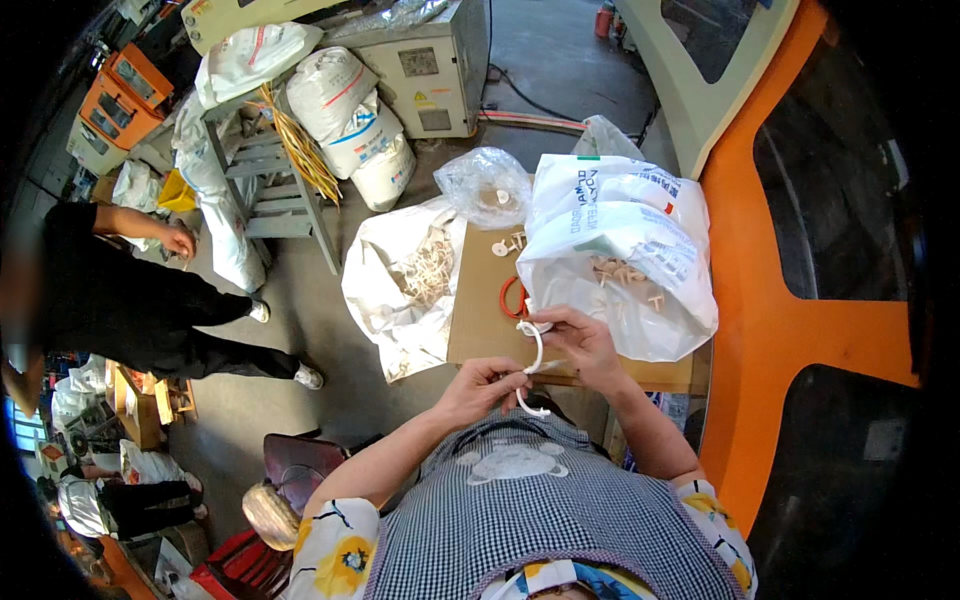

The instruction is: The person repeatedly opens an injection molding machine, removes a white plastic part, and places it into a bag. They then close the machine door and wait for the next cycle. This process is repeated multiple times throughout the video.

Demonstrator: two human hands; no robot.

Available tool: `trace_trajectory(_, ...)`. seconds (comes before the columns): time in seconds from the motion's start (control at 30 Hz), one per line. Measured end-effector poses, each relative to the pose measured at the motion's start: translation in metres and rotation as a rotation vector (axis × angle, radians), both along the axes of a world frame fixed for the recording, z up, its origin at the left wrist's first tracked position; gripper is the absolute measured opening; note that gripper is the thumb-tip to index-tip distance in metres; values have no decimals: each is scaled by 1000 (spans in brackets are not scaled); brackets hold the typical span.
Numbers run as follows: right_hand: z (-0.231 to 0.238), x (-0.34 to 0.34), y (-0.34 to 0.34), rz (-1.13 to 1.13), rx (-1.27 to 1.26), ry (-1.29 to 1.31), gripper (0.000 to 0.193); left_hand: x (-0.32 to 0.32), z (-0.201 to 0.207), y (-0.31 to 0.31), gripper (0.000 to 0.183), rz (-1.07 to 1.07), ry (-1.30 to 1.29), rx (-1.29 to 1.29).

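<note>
Both my hands hold a thin, curved white plastic piece (pixel 538 352) in front of my apron. My left hand (pixel 482 388) pinches it near its lower half. My right hand (pixel 582 347) grips its upper end between thumb and fingers. Just beyond the right hand, a red looped handle (pixel 511 298) lies on the brown cardboard tabletop (pixel 480 320); the rest of that tool is hidden. Farther off sit a few small pale plastic parts (pixel 507 244). An open white sack (pixel 665 318) with similar pale pieces stands right of my hands.
Left of the tabletop, an open white sack (pixel 372 262) holds many thin pale pieces. A clear plastic bag (pixel 483 187) lies at the far edge. An orange machine frame (pixel 745 330) borders the right. Stacked full sacks (pixel 350 125) stand behind. A person in black (pixel 130 290) is at left.
</note>
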State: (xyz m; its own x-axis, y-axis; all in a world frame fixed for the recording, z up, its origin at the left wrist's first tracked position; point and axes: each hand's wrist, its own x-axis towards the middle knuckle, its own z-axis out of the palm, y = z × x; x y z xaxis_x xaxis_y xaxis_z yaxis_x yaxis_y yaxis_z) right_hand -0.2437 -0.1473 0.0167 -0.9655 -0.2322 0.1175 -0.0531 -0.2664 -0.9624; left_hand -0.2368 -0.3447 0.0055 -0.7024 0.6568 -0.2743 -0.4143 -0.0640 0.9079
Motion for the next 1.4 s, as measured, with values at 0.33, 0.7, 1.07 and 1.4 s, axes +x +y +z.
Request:
trace_trajectory(0.33, 4, -4, 6, -169, -26, -230, 11, -20, 22, 0, 10, -215, 637, -249)
trace_trajectory(0.7, -52, -1, 41, -16, 344, -674, 23, -20, 29, -5, 20, -610, 1650, -941)
trace_trajectory(1.07, -22, -4, 52, 7, 279, -656, 17, -25, 35, 22, 19, -612, 1902, -874)
trace_trajectory(1.4, -150, -28, 166, -950, 699, -167, 22, -110, -48, -84, 7, -297, 1197, -1359)
